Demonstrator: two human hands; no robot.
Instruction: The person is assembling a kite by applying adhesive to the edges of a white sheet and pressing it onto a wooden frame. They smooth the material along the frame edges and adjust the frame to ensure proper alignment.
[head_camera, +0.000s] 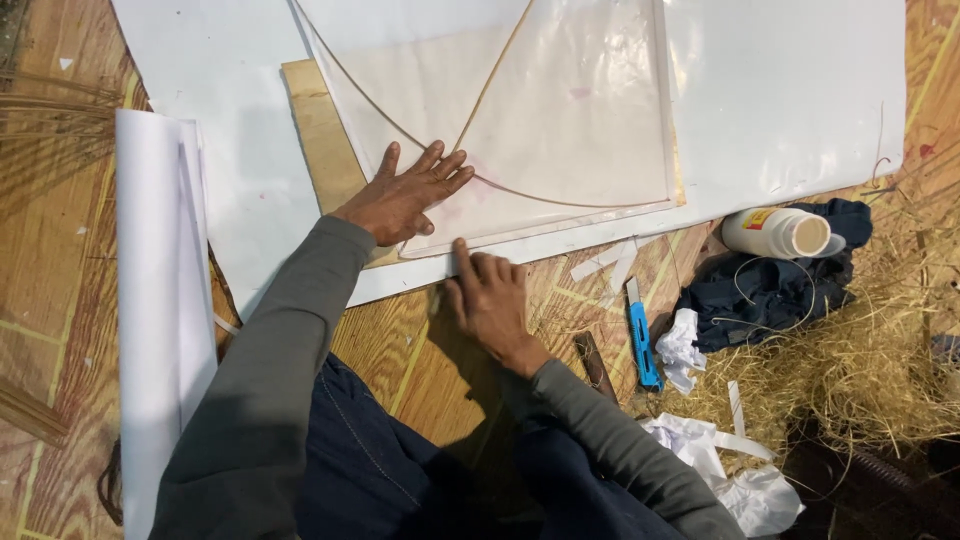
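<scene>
**Hands pressing a kite sheet on the floor**

Grey sleeves and dark trousers fill the near edge of the view, above a wooden floor (60, 300). Left hand (400, 200) lies flat, fingers spread apart, palm down on a translucent kite sheet (560, 120) framed with thin bamboo sticks (490, 90); it clamps nothing. Right hand (490, 300) rests just near of it, fingers together, fingertips pressing the sheet's near edge where it meets the white paper (780, 90) spread beneath. A wooden board (320, 130) shows under the sheet's left side. A roll of white paper (160, 290) lies at the left. To the right, a blue utility knife (642, 345) lies near the right forearm, with crumpled paper scraps (680, 345) beside it, and farther right a white glue bottle (775, 232) rests on dark cloth (770, 290) next to dry straw (880, 360).
</scene>
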